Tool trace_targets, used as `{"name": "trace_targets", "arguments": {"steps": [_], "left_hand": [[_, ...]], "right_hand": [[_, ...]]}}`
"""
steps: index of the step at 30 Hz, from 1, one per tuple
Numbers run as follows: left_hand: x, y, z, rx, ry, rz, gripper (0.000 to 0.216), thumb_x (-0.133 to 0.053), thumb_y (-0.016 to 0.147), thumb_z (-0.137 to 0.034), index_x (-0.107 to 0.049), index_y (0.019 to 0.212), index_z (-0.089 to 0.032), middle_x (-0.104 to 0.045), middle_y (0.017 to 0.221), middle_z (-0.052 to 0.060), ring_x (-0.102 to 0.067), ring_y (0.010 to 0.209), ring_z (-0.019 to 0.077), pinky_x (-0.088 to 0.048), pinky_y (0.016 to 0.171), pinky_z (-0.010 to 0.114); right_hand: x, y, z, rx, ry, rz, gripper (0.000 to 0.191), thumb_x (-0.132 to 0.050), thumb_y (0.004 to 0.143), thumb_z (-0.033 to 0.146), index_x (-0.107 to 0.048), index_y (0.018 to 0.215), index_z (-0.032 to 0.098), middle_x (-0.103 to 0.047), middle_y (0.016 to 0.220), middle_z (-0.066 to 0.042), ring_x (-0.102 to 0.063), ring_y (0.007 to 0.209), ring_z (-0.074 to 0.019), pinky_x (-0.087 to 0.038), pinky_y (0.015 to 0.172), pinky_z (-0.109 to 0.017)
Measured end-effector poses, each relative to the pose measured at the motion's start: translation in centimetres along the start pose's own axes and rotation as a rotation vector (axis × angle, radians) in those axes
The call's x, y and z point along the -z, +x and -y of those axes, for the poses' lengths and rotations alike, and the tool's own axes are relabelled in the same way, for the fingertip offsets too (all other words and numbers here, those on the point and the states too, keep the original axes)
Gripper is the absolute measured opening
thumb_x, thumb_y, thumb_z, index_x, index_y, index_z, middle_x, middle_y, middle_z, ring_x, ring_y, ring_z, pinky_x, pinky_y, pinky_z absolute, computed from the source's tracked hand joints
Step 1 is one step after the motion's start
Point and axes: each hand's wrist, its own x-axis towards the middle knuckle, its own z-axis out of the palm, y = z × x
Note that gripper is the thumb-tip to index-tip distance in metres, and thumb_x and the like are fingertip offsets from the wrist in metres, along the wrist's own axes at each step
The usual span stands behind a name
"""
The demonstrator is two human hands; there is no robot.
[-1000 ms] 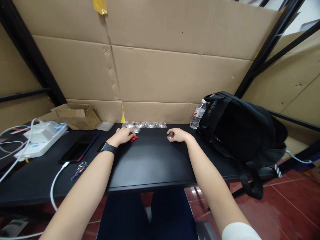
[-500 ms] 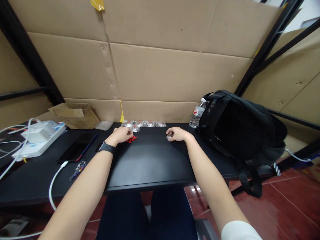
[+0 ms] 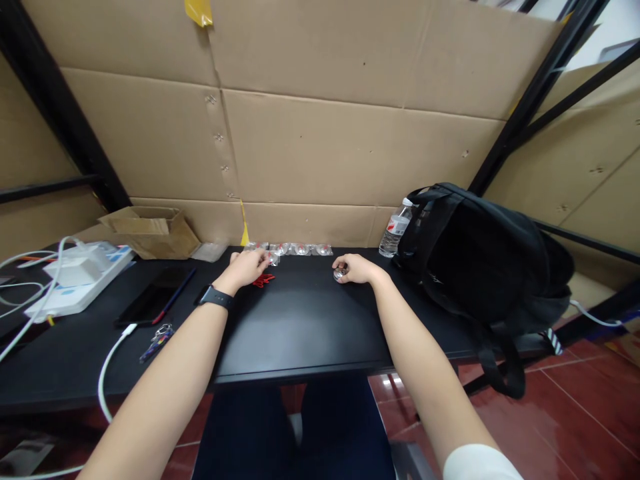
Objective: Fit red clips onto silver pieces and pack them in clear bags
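Note:
My left hand, with a black watch on its wrist, reaches to the far middle of the black desk. Its fingers pinch one of several small clear packets with red-and-white contents that lie in a row against the cardboard wall. A small red piece lies on the desk just under that hand. My right hand rests curled on the desk to the right, closed on a small shiny round object.
A black backpack and a water bottle stand at the right. At the left lie a cardboard box, a white power strip with cables, a dark phone with a pen, and keys.
My left hand has lifted off the red piece and moved slightly back to the row of clear packets, taking hold of one. My right hand has stayed put.

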Motion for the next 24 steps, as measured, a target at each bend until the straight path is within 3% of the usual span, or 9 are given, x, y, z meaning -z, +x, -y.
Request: {"name": "trace_targets", "arguments": {"steps": [4,8,14,18,24], "left_hand": [[0.6,-0.2,-1.3,-0.051,-0.165,-0.131,0.020,-0.053,0.094,-0.040,-0.067,0.091,-0.027,-0.078,0.093,0.001,-0.071,0.089,0.0236,-0.041,0.084,0.033],[0.8,-0.3,-3.0,-0.138,-0.280,-0.190,0.016,-0.063,0.089,-0.039,-0.072,0.090,-0.026,-0.078,0.093,0.000,-0.071,0.091,0.0216,-0.043,0.086,0.032],[-0.1,-0.7,-5.7,-0.194,-0.416,-0.159,0.011,-0.073,0.083,-0.034,-0.076,0.088,-0.024,-0.079,0.090,0.001,-0.073,0.091,0.0233,-0.047,0.093,0.036],[-1.1,-0.8,-6.9,-0.168,-0.553,-0.185,0.019,-0.070,0.085,-0.036,-0.077,0.096,-0.023,-0.079,0.097,0.004,-0.073,0.093,0.0249,-0.052,0.090,0.037],[-2.0,-0.6,-7.6,-0.153,-0.668,-0.174,0.025,-0.065,0.087,-0.043,-0.078,0.090,-0.022,-0.079,0.096,0.004,-0.072,0.092,0.0257,-0.054,0.088,0.038]], "right_hand": [[0.0,0.0,0.8,0.077,0.067,-0.149,0.036,-0.083,0.065,0.016,-0.075,0.100,0.019,-0.071,0.095,-0.003,-0.064,0.078,-0.0158,-0.048,0.074,-0.026],[-0.9,0.6,2.1,0.236,0.239,-0.307,0.043,-0.084,0.069,0.022,-0.072,0.110,0.021,-0.069,0.104,-0.005,-0.063,0.083,-0.0157,-0.050,0.078,-0.029],[-2.5,1.1,4.6,0.320,0.434,-0.373,0.044,-0.082,0.073,0.027,-0.068,0.115,0.023,-0.069,0.115,-0.006,-0.067,0.091,-0.0184,-0.050,0.071,-0.028],[-3.0,1.1,6.0,0.329,0.553,-0.426,0.044,-0.084,0.071,0.030,-0.067,0.111,0.023,-0.070,0.116,-0.006,-0.069,0.095,-0.0200,-0.052,0.075,-0.029],[-3.4,1.0,7.3,0.340,0.667,-0.411,0.048,-0.085,0.069,0.035,-0.066,0.112,0.025,-0.070,0.120,-0.006,-0.071,0.099,-0.0215,-0.052,0.075,-0.029]]}}
